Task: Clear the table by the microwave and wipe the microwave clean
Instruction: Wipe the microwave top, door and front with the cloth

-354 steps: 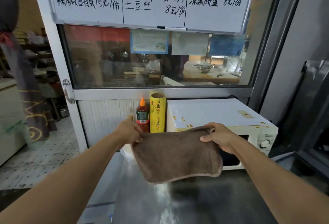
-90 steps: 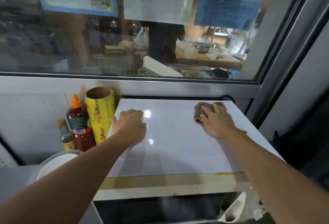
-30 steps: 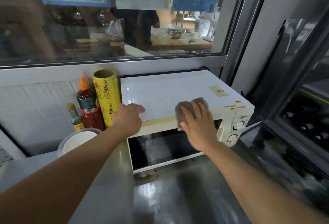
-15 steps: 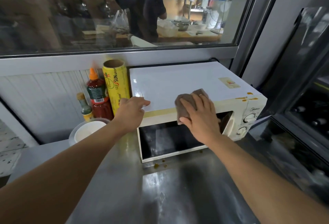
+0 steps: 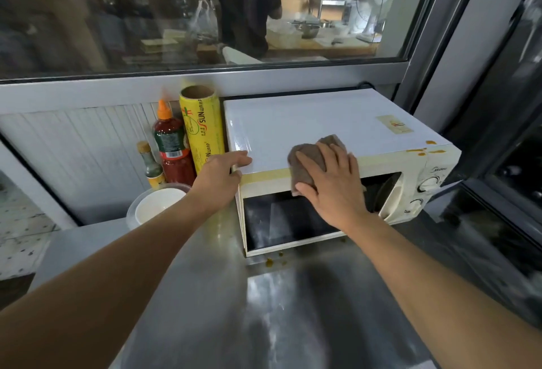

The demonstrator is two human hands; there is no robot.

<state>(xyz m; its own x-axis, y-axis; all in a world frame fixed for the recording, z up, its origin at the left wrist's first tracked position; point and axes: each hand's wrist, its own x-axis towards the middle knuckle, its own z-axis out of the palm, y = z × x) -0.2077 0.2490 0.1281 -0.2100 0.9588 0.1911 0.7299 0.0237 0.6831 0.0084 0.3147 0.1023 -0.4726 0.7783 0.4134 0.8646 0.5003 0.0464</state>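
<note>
Fingers (image 5: 316,163) of the right hand (image 5: 331,184) lie nearly straight and spread, pressing a brown cloth (image 5: 306,160) flat against the top front edge of the microwave (image 5: 322,122). The cloth is bunched and folds over that edge, part on the white top panel and part hanging over the cream strip above the door. The thumb points left along the strip, below the cloth.

The left hand (image 5: 220,176) rests on the top front left corner of the microwave, fingers extended and loosely together across the top panel, thumb tucked at the corner. It holds nothing.

The microwave stands on a steel table (image 5: 264,310), its back near a window frame. Its dark door (image 5: 281,222) is closed. Orange-yellow stains (image 5: 429,148) mark the top right front corner, above the two control knobs (image 5: 425,190). Small yellow-brown crumbs (image 5: 274,260) lie on the table just below the lower edge of the door.

Left of the microwave, a yellow roll of cling film (image 5: 202,131) stands upright, just beside the side panel. A red sauce bottle (image 5: 173,146) with an orange cap stands next to the roll, and a smaller bottle (image 5: 151,166) with a tan cap stands at its left. A white bowl (image 5: 155,207) sits in front of the bottles, near the left forearm.
</note>
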